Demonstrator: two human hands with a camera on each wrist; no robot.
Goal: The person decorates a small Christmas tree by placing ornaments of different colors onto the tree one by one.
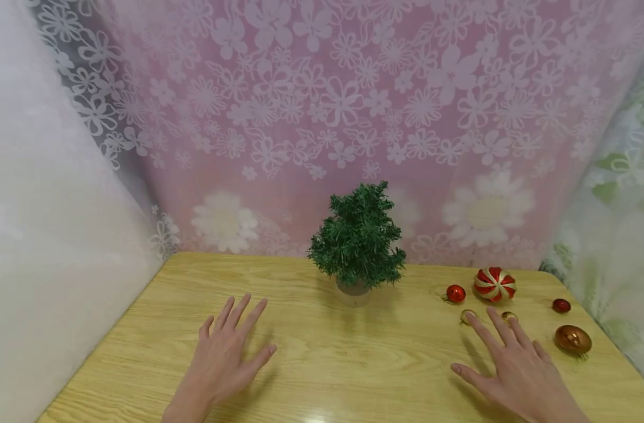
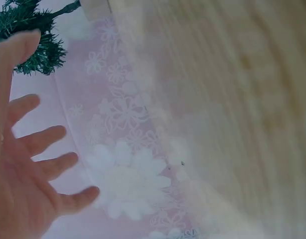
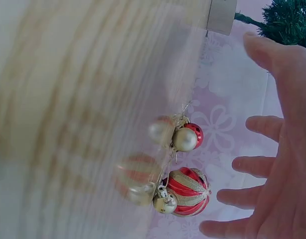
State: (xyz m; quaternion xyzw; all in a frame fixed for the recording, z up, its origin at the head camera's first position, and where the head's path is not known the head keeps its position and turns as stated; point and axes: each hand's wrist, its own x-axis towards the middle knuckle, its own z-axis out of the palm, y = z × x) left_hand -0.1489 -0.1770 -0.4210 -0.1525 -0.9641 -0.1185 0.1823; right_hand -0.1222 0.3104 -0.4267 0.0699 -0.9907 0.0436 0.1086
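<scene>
My left hand [image 1: 223,355] hovers over the left part of the wooden table, fingers spread and holding nothing. Over the right part, my right hand [image 1: 519,367] is also spread and empty, nearest to two small gold baubles, one [image 1: 468,317] by its index fingertip and the other [image 1: 509,317] just beyond its fingers. A small artificial Christmas tree [image 1: 358,238] stands upright in a pale pot [image 1: 353,292] at the back middle. Behind the gold baubles lie a red bauble [image 1: 455,294] and a larger red-and-gold striped bauble [image 1: 495,284]. In the right wrist view the striped bauble [image 3: 190,191] shows past the fingertips.
A copper-coloured bauble [image 1: 573,339] and a small dark red one [image 1: 561,305] lie near the right edge of the table [image 1: 322,352]. Pink flowered cloth [image 1: 300,117] hangs behind the table, with pale cloth [image 1: 52,176] on the left side.
</scene>
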